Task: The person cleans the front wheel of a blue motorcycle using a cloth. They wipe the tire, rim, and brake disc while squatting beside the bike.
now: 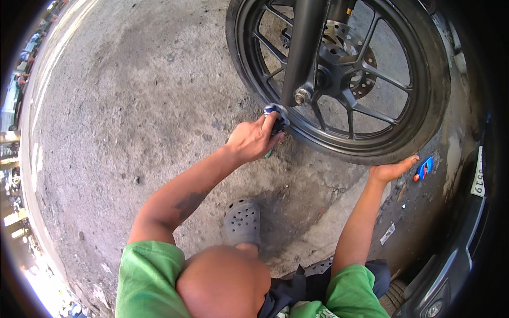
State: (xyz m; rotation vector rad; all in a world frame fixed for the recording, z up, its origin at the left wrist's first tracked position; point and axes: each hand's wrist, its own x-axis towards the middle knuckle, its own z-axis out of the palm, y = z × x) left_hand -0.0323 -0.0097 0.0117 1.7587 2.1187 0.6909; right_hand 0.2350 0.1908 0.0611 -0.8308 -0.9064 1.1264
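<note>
My left hand (252, 137) grips a bunched dark blue and white cloth (277, 115). The cloth touches the near left side of a motorcycle's front wheel, at the black rim (302, 133) just below the fork's lower end. My right hand (391, 171) is against the tread of the black tire (358, 158), palm to the rubber, holding it from the near side; part of its fingers is hidden. Above the cloth, the dark fork leg (304, 51) runs down to the axle nut (301, 96). Behind the spokes sits a perforated brake disc (368, 79).
A blue bottle with a red-orange cap (424, 169) lies beside my right hand. A small green object (268, 153) shows under my left hand. My grey clog (242, 222) stands on rough, stained concrete (139, 119). A dark vehicle bumper (453, 270) borders the right side.
</note>
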